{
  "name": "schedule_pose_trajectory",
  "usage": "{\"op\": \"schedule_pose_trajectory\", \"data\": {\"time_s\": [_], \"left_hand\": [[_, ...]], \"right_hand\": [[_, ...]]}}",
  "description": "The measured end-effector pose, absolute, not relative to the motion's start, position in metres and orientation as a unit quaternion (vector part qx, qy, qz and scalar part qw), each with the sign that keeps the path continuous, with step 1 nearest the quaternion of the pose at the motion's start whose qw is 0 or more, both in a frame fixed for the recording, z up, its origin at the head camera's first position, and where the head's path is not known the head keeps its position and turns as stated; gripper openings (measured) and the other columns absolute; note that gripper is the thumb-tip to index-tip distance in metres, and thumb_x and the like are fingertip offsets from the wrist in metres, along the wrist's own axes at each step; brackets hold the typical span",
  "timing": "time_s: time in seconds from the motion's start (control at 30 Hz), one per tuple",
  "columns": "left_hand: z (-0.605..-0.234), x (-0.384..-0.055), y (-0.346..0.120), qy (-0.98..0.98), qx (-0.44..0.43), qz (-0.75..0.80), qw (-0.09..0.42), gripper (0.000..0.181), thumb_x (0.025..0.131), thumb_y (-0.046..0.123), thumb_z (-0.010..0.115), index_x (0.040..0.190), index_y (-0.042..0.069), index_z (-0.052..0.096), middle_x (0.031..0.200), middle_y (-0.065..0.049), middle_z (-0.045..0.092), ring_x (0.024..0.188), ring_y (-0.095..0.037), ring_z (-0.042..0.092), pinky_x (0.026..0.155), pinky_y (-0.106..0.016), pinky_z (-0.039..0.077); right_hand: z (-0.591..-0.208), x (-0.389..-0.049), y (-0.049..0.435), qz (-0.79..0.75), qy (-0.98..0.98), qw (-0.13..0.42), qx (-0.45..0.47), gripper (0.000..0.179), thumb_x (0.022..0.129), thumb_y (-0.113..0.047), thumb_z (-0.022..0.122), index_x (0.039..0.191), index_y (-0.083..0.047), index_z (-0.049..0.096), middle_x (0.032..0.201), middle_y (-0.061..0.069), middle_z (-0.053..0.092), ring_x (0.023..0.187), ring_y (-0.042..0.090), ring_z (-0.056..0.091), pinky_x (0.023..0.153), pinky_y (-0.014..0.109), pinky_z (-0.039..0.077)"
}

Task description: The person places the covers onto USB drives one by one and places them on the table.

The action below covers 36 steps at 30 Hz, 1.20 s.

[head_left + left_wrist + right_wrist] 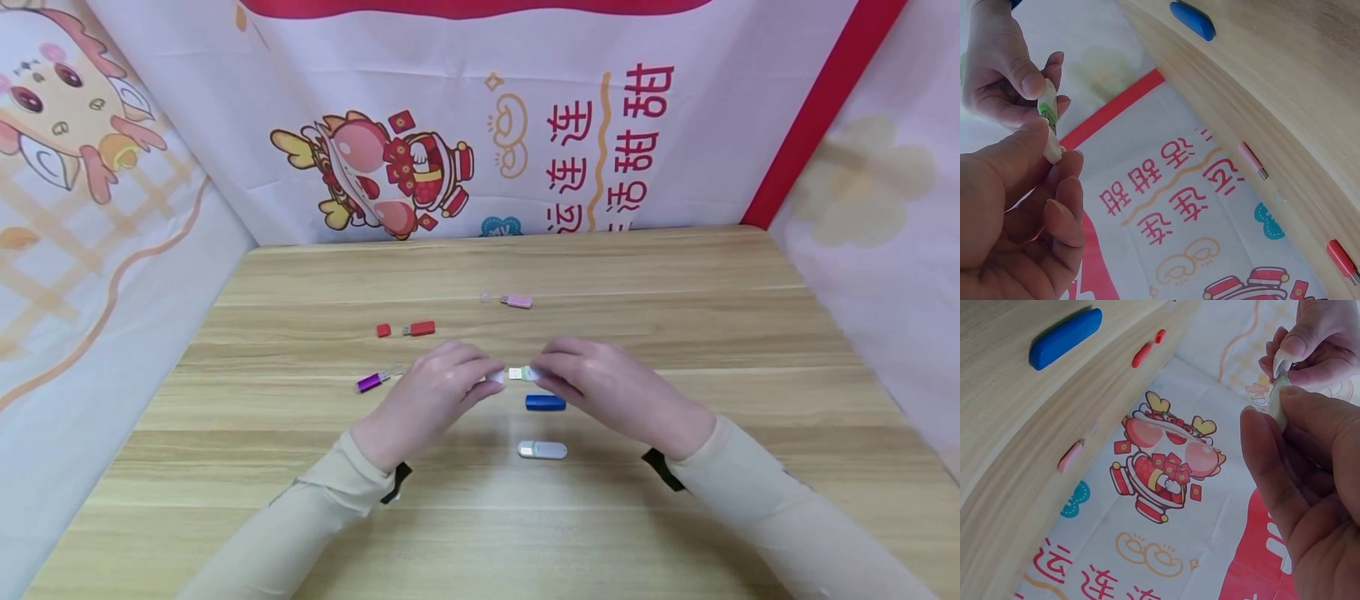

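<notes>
Over the middle of the table, my left hand (pixel 442 379) pinches a small white cap (pixel 1053 149) between thumb and fingertip. My right hand (pixel 600 379) pinches a white USB stick (pixel 531 373) with green trim, its metal plug (pixel 515 373) pointing left at the cap. From above a short gap shows between plug and cap; both wrist views show them lined up end to end. Just below the right fingers lies a blue USB stick (pixel 545 402). Nearer the front edge is another white USB stick (pixel 542 450), which has its cap on.
Left on the table, a red USB stick (pixel 420 328) lies beside its red cap (pixel 383 330). A purple USB stick (pixel 371 382) and a clear cap (pixel 396 370) lie by my left hand. Farther back are a pink USB stick (pixel 517 301) and its clear cap (pixel 485 297). Printed cloth hangs behind.
</notes>
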<state>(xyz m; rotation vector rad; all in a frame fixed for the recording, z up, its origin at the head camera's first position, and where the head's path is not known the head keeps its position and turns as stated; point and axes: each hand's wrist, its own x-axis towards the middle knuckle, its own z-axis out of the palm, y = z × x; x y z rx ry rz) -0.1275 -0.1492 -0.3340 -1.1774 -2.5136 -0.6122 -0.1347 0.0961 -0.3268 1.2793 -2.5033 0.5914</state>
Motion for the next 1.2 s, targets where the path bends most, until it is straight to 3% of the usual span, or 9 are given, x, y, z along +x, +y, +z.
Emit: {"op": "schedule_pose_trajectory", "data": {"time_s": [1.2], "left_hand": [[-0.3287,-0.1335,-0.1479,-0.874,-0.426,-0.186,0.141,0.025,0.088,0.018,0.077,0.11,0.008,0.075,0.1,-0.001,0.071,0.092,-0.012,0.063,0.082,-0.023,0.054]], "right_hand": [[-0.3233,-0.1403,0.0889,0.209,-0.863,0.115,0.445,0.02,0.085,-0.013,0.08,0.103,-0.005,0.075,0.094,0.001,0.069,0.076,0.008,0.065,0.069,0.019,0.056]]}}
